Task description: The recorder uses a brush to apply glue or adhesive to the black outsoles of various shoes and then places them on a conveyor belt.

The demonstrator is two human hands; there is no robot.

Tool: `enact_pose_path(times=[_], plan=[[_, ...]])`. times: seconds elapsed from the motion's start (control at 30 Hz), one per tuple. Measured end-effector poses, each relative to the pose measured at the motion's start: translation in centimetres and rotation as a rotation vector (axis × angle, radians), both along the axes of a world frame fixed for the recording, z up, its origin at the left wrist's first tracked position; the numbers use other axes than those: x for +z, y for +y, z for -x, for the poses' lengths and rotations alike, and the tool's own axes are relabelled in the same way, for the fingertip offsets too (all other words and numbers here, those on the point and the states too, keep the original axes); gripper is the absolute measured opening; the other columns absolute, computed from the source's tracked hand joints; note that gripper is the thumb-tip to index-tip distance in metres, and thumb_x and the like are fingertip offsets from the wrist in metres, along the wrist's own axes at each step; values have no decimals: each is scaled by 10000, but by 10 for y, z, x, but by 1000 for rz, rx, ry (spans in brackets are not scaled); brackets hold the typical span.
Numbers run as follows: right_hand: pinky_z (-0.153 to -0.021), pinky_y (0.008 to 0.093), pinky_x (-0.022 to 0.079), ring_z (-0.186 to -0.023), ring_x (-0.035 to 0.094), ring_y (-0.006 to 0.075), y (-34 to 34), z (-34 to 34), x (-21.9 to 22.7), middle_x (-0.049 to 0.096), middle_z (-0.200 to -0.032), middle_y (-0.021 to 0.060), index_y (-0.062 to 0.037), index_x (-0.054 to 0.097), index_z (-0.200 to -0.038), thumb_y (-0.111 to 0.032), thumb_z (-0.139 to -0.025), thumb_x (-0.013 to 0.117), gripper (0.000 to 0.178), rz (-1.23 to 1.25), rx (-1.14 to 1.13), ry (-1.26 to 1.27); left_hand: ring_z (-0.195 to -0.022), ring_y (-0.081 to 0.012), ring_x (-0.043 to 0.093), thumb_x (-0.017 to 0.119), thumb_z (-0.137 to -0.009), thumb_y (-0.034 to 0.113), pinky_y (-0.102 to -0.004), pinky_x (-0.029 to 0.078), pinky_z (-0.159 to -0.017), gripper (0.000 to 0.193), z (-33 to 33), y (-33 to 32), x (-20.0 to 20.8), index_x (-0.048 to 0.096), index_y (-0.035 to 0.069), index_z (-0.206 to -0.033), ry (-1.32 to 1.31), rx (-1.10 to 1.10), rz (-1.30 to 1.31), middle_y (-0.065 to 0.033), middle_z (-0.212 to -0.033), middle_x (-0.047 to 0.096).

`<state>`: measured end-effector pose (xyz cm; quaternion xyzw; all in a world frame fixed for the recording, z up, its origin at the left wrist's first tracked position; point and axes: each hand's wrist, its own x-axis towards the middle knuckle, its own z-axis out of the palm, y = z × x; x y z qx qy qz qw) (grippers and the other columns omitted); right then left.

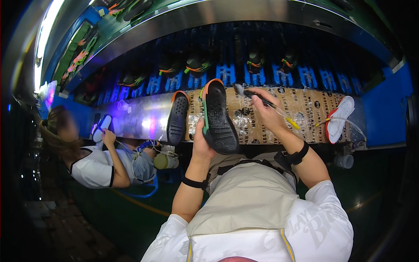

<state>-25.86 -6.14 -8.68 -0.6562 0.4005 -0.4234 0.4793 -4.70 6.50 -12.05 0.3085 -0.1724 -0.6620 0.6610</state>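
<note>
1. Head view, frame centre: the left hand grips the black sole low on its left rim; its other fingers seem hidden beneath.
2. The sole looks light, rubbery, springy and hardly fragile, perhaps slippery if coated; the side rims offer the best hold.
3. Right of centre, the right hand pinches a brush between its fingers.
</note>
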Motion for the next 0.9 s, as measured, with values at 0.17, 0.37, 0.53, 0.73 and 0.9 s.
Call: enact_pose_path(times=[0.17, 0.37, 0.53, 0.73, 0.9], plan=[[-904, 328, 532, -1015, 701, 198, -9, 19, -19, 741, -1162, 138, -66, 652, -1396, -193, -1015, 656, 402, 98, -45, 19, -1236, -402, 619, 345, -1060, 610, -566, 584, -950, 779, -12, 1, 6, 441, -16, -1515, 518, -109, 222, -273, -1422, 544], [-1057, 375, 482, -1240, 665, 316, -24, 43, -99, 699, -1320, 210, -14, 619, -1423, -150, -1025, 615, 420, 236, -207, 82, -1340, -436, 528, 200, -975, 812, -596, 531, -975, 997, -13, 26, -39, 401, 46, -1581, 693, 79, -149, -282, -1505, 471], [-1074, 399, 472, -1290, 636, 352, -19, 38, -103, 662, -1377, 229, -23, 586, -1456, -206, -1024, 613, 470, 299, -140, 183, -1382, -456, 497, 206, -966, 834, -623, 504, -1016, 1037, -12, 61, -48, 377, 21, -1587, 706, 103, -63, -291, -1542, 442], [-1049, 386, 481, -1232, 663, 316, -24, 33, -105, 682, -1350, 205, -60, 578, -1477, -207, -1028, 605, 473, 186, -108, 159, -1396, -471, 492, 299, -1002, 762, -604, 524, -1016, 964, -16, 63, -50, 366, -5, -1581, 661, 71, -7, -304, -1531, 466], [-960, 377, 506, -1073, 681, 273, -24, 32, -110, 712, -1207, 171, -64, 566, -1490, -192, -1028, 604, 482, 133, -107, 129, -1295, -481, 590, 554, -1010, 433, -584, 594, -938, 752, -32, 64, -45, 358, -22, -1576, 252, 24, -39, -309, -1486, 510]])
